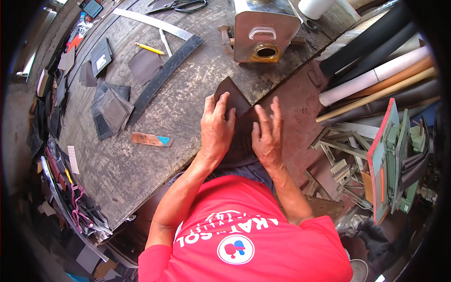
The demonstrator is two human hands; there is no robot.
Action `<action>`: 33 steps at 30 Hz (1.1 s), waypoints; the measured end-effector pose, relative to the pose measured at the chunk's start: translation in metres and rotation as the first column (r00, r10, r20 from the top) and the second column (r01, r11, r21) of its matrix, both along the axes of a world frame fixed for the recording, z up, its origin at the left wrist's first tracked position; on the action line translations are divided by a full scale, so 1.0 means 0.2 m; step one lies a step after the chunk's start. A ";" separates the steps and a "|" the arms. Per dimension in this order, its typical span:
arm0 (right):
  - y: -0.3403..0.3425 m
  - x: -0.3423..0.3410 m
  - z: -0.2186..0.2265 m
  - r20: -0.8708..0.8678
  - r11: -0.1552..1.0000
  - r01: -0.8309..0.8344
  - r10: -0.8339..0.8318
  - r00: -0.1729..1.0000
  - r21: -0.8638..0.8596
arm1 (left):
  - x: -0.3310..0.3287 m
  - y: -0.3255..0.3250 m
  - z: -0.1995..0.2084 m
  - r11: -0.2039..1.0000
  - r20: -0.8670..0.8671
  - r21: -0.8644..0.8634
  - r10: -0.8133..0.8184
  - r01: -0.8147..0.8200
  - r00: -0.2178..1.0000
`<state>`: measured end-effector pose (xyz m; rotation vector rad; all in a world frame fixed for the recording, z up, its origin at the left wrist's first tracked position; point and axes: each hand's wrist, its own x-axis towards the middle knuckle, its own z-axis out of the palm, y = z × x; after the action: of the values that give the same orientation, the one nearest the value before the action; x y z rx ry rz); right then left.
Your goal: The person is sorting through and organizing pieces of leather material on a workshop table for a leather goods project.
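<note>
A dark brown sheet, apparently leather [238,97], lies over the table's corner edge. A dark part of similar colour hangs below it between my hands, over my lap. My left hand [217,129] rests on the sheet's left side, its fingers apart and slightly bent, the thumb spread toward the right. To its right, my right hand [268,138] is open, fingers spread and pointing away from me, beside the dark hanging part. Whether its fingertips touch that part I cannot tell. Left of my left hand lies a flat copper-brown blade-like tool [149,139] with a blue patch.
A metal can [265,30] with an open spout stands at the table's far corner, a hammer [226,40] beside it. Leftward lie a dark curved strip [164,75], yellow pencil [150,48], and templates [112,110]. Material rolls [376,87] and a green-and-red frame [383,160] stand right.
</note>
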<state>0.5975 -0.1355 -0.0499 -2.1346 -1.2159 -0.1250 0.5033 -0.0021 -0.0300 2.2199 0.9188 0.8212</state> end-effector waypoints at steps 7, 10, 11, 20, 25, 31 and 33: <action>-0.04 -0.05 0.02 -0.568 0.941 -0.077 0.263 0.779 0.331 | 0.00 0.00 0.00 1.000 0.006 0.000 -0.004 0.004 1.000; -0.02 -0.05 0.00 -0.539 0.925 -0.095 0.295 0.789 0.367 | 0.00 0.01 0.01 1.000 0.012 -0.011 -0.014 0.014 1.000; -0.01 -0.05 -0.01 -0.536 0.928 -0.100 0.293 0.792 0.360 | 0.00 0.01 0.01 1.000 0.014 -0.016 -0.017 0.017 1.000; 0.02 -0.06 -0.01 -0.307 0.960 -0.179 0.241 0.921 0.217 | 0.00 0.04 0.07 0.996 -0.090 -0.066 -0.059 0.054 0.994; 0.01 -0.11 0.00 -0.151 0.954 -0.260 0.282 0.948 0.148 | -0.03 0.12 0.13 0.984 -0.067 -0.164 -0.076 0.064 0.995; 0.00 -0.16 0.00 -0.049 0.942 -0.320 0.325 0.944 0.099 | -0.08 0.25 0.10 0.900 -0.020 -0.435 -0.048 0.035 0.999; 0.00 -0.17 -0.01 -0.018 0.940 -0.331 0.333 0.943 0.087 | -0.08 0.27 0.11 0.841 0.025 -0.540 -0.031 0.039 0.999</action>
<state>0.5642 -0.1365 -0.0513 -1.8240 -1.5056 0.0080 0.4870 0.0529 -0.0087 1.7233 0.9581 0.4778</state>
